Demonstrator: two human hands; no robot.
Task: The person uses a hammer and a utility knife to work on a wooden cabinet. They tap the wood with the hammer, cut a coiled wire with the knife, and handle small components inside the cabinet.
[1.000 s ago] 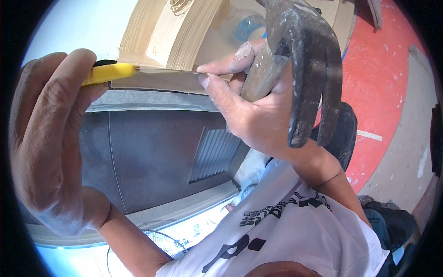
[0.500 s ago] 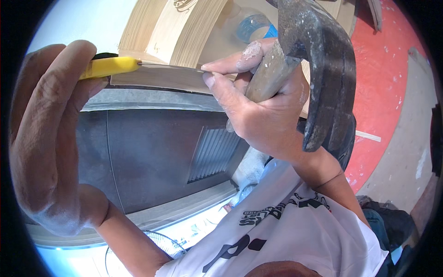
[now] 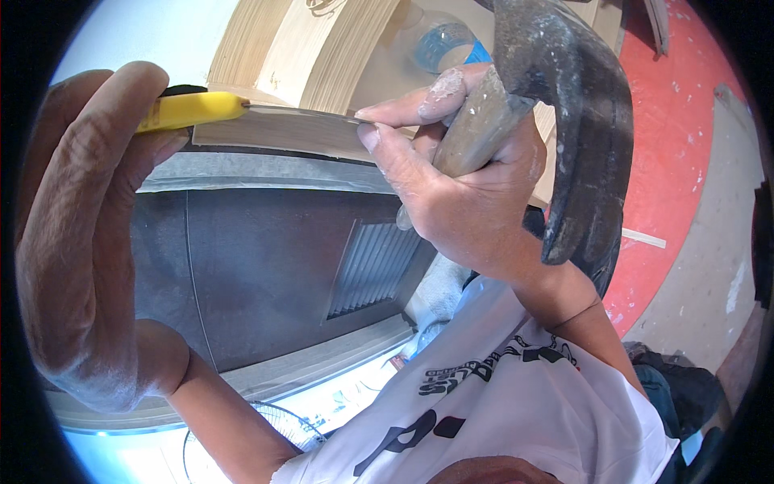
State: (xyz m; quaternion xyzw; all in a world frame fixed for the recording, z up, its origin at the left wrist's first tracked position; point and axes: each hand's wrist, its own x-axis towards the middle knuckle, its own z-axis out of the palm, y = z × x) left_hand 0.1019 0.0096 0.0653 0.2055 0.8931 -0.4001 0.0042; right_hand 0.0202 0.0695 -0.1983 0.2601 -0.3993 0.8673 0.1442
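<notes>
Currently grips a yellow-handled tool [image 3: 197, 111] at the upper left, with the fingers of the left hand [image 3: 81, 234] curled around it. Directs its thin metal blade [image 3: 302, 112] rightward, along the upper edge of a wooden piece [image 3: 274, 137]. Pinches the far end of that blade between thumb and index finger of the right hand [image 3: 468, 198], well apart from the left one. Cannot tell whether also presses those fingertips against the wood. Holds a claw hammer [image 3: 592, 121] in the same right hand, with its handle [image 3: 482, 133] lodged behind the thumb and its dark, paint-flecked head nearest the camera. Faces a pale wooden frame [image 3: 351, 60] just beyond the blade, near a clear container [image 3: 439, 44] with blue on it. Looks down also on a dark panel [image 3: 258, 274] with a louvred vent [image 3: 371, 270] and, at right, a red surface [image 3: 669, 161] bearing a pale stick [image 3: 643, 238]. Wears a white shirt [image 3: 548, 427] with dark print.
</notes>
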